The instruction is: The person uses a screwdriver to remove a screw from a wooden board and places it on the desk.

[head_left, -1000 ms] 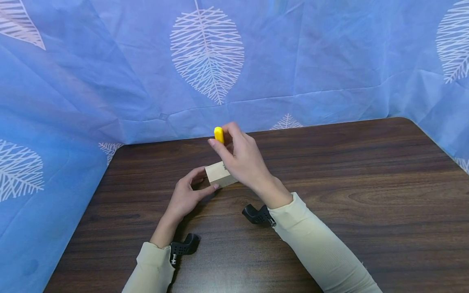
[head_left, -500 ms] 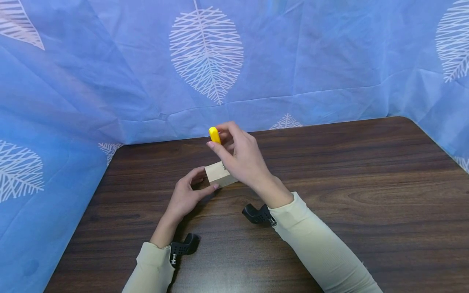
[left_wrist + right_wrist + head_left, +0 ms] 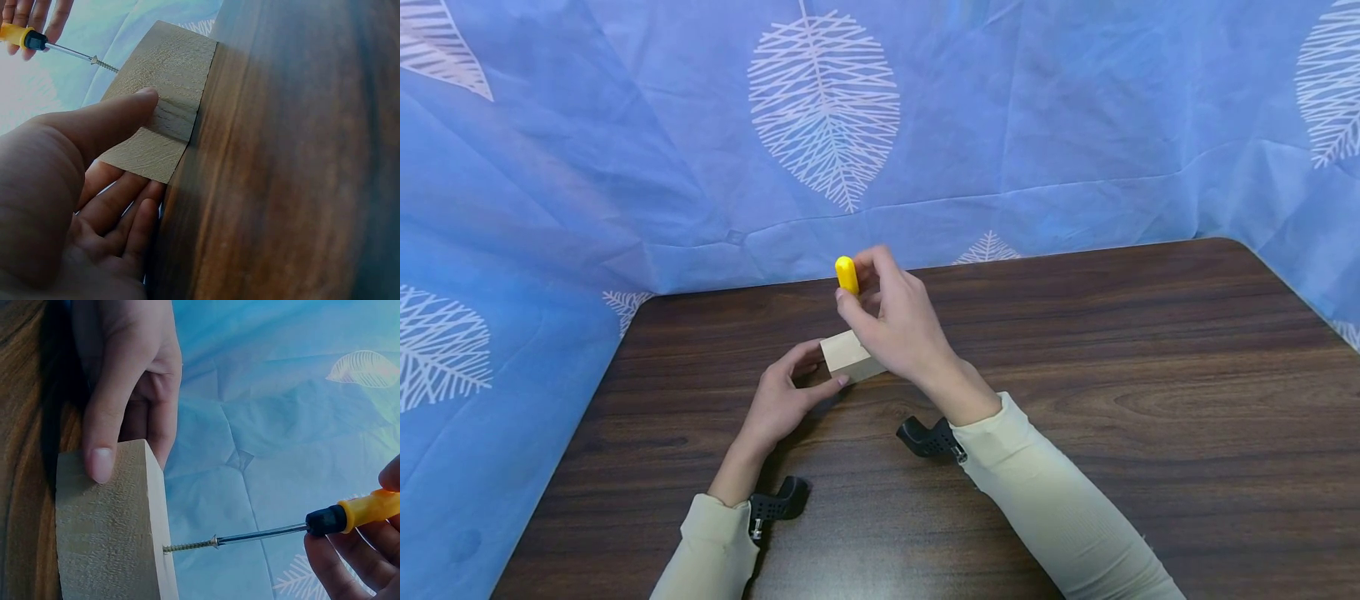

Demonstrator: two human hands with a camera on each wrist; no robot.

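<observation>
A pale wooden block (image 3: 848, 357) lies on the dark table, gripped at its left end between the thumb and fingers of my left hand (image 3: 781, 402). Above it, my right hand (image 3: 898, 321) holds a screwdriver (image 3: 846, 275) by its yellow handle. In the right wrist view the metal shaft of the screwdriver (image 3: 262, 535) meets the head of a screw (image 3: 190, 546). The screw's tip is at the block's top face, and most of its thread shows outside the wood. From the head, my right hand hides the screw and the block's right end.
The dark wood-grain table (image 3: 1112, 400) extends around both hands. Behind it and to the left hangs a blue cloth (image 3: 1060, 108) with white leaf prints. Black wrist mounts (image 3: 778, 500) stick out from both cuffs, close above the tabletop.
The yellow handle has tipped left and then come back toward upright, as my right thumb and fingers shifted on it. My left hand and the block have stayed in place.
</observation>
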